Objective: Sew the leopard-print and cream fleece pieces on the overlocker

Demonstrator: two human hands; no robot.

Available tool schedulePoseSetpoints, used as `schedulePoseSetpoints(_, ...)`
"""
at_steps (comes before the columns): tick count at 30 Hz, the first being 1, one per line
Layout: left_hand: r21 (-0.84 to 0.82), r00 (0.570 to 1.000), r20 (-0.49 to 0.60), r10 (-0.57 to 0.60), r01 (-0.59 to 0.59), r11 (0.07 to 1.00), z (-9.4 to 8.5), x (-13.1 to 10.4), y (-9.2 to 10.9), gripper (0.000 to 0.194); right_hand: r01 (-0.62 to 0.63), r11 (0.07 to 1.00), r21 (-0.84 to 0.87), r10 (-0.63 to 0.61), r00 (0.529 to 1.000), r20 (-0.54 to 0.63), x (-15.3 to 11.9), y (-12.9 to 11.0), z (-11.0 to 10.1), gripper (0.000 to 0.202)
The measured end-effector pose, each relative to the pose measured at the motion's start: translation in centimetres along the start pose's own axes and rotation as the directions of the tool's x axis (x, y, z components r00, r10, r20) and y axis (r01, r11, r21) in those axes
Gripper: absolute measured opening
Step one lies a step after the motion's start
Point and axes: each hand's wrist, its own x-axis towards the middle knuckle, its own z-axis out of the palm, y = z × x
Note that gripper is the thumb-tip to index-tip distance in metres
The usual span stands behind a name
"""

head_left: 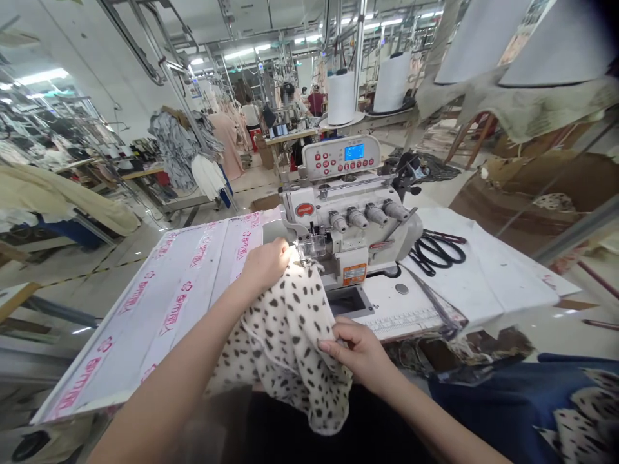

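A white fabric piece with dark spots [290, 316] runs from the needle area of an overlock sewing machine [358, 219] down over the table's front edge. My left hand [268, 263] pinches its upper edge just left of the lit presser foot. Lower down, my right hand [355, 348] grips the right edge of the cloth between thumb and fingers. The cloth between both hands hangs in loose folds, its lower end over my dark clothing. The exact stitch point is partly hidden by the left fingers and the clear guard.
Black-handled scissors [438, 250] lie right of the machine on a white sheet. Large thread cones [341, 96] stand behind. A cardboard box [541, 206] is at the right, and spotted pieces [587, 419] lie on blue cloth at lower right. Other people work in the background.
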Motion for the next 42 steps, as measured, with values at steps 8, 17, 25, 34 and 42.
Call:
schedulePoseSetpoints(8,0.035,0.994,-0.105,0.012,-0.009,0.999,0.7,2.5,-1.1,0.022,0.018,1.000,0.023,-0.018,1.000,0.010,0.4,0.5,-0.1,0.033)
schedulePoseSetpoints(17,0.033,0.990,-0.123,0.063,-0.060,0.998,1.0,4.7,-2.3,0.025,0.028,0.990,0.137,-0.027,1.000,-0.010,1.0,0.2,0.2,0.032)
schedulePoseSetpoints(25,0.017,0.991,-0.105,0.085,-0.084,0.996,1.3,7.2,-3.4,0.026,0.071,0.991,0.112,-0.066,0.997,-0.047,2.1,-0.7,0.0,0.031)
schedulePoseSetpoints(34,-0.079,0.984,-0.144,0.104,-0.116,0.990,1.3,10.2,-3.8,0.022,0.091,0.990,0.106,-0.078,0.989,-0.123,4.3,-0.1,0.4,0.033)
schedulePoseSetpoints(42,-0.281,0.957,-0.280,-0.077,-0.005,0.960,0.2,3.3,-5.4,0.042,-0.060,0.986,0.156,0.038,0.989,0.140,1.8,0.4,0.3,0.032)
